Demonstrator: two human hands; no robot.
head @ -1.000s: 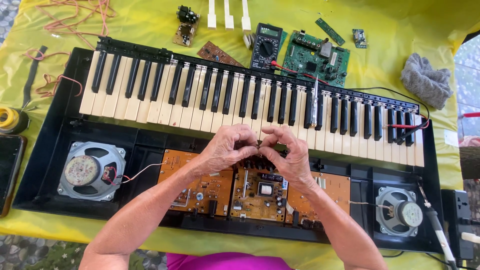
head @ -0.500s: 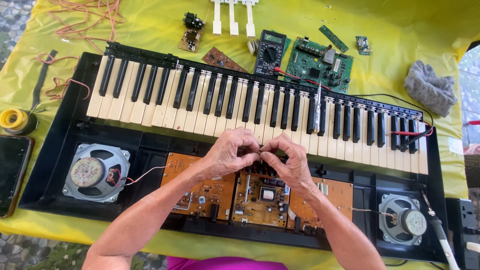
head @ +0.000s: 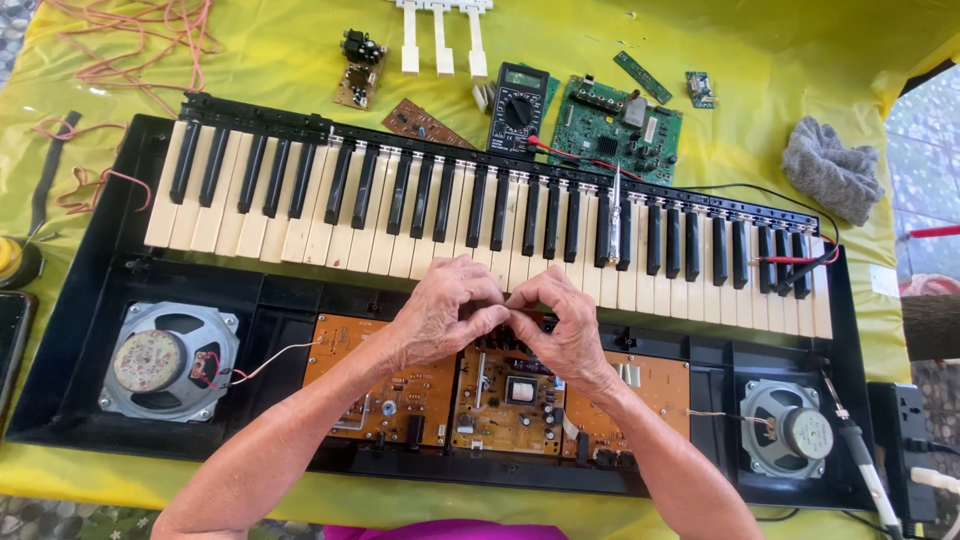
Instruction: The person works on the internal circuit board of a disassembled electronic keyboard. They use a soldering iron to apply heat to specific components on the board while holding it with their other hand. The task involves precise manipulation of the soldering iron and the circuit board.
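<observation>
pinching together, both hands (head: 505, 320), over circuit boards (head: 505, 395)

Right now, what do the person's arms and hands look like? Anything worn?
Both forearms are bare to the bottom edge of the head view: no sleeves show. The left hand and right hand wear no gloves, and no watch or bracelet is visible. A strip of magenta cloth garment shows at the bottom edge.

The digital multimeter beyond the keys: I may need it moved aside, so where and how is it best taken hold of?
Grip the multimeter by its two long sides, about level with the dial, coming down from above. It lies flat, face up, on the yellow cloth, so only its edges offer a hold. Its red lead runs from the lower end across the keyboard, so lifting would probably drag it. Both hands are busy over the circuit boards.
</observation>
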